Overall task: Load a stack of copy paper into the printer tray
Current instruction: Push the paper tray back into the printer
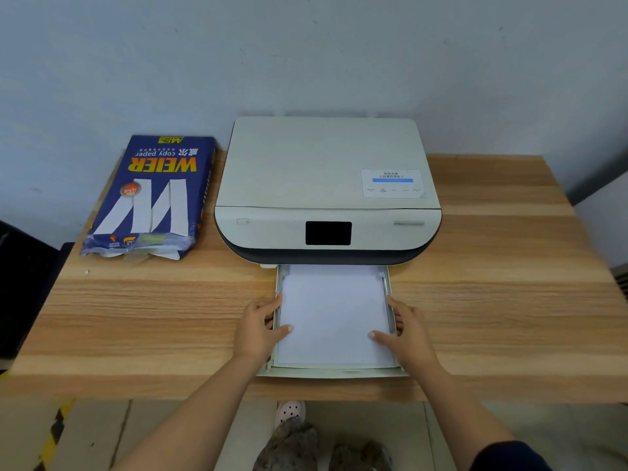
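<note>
A white printer [326, 185] with a dark screen stands on the wooden table [136, 317]. Its paper tray [333, 372] is pulled out toward me, and a stack of white copy paper [333, 314] lies flat inside it. My left hand [261, 326] grips the tray's left side, thumb resting on the paper's left edge. My right hand [406, 329] holds the tray's right side the same way, thumb on the paper's right edge. Both hands lie level with the middle of the stack.
An opened blue ream of copy paper [153, 195] lies at the table's back left, beside the printer. A grey wall stands right behind the printer. Below the table's front edge I see the floor and my feet [292, 433].
</note>
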Motion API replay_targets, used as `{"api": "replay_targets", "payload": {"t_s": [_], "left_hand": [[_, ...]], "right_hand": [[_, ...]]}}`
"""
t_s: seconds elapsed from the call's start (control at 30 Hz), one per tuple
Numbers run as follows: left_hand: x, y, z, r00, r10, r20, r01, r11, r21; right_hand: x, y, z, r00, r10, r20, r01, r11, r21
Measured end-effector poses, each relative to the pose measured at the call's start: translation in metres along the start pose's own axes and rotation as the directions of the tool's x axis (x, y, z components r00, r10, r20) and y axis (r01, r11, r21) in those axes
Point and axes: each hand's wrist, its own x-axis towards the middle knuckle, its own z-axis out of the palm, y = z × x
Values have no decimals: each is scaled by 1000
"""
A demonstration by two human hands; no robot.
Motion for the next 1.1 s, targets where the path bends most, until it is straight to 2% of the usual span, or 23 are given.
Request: {"api": "replay_targets", "payload": {"t_s": [0.27,0.53,0.73,0.83,0.97,1.1], "left_hand": [[-4,4,1,1000,3,-11,-3,1000,-3],[-2,3,2,998,44,-43,-40,994,97],[1,1,2,999,35,-1,-35,994,101],[-1,2,-3,996,4,91,-11,997,79],[-9,3,-12,956,-7,293,-83,952,294],[-27,-6,-14,931,32,364,-196,885,423]], "right_hand": [[0,-4,3,999,0,-42,-1,1000,-14],[-1,-5,2,999,10,-47,-10,1000,-7],[0,-7,1,999,13,-46,-14,1000,-5],[-1,-8,-1,1000,6,-13,-6,1000,-25],[-6,-6,-6,996,-18,88,30,989,-147],[-25,7,-18,962,-109,252,179,945,-274]]}}
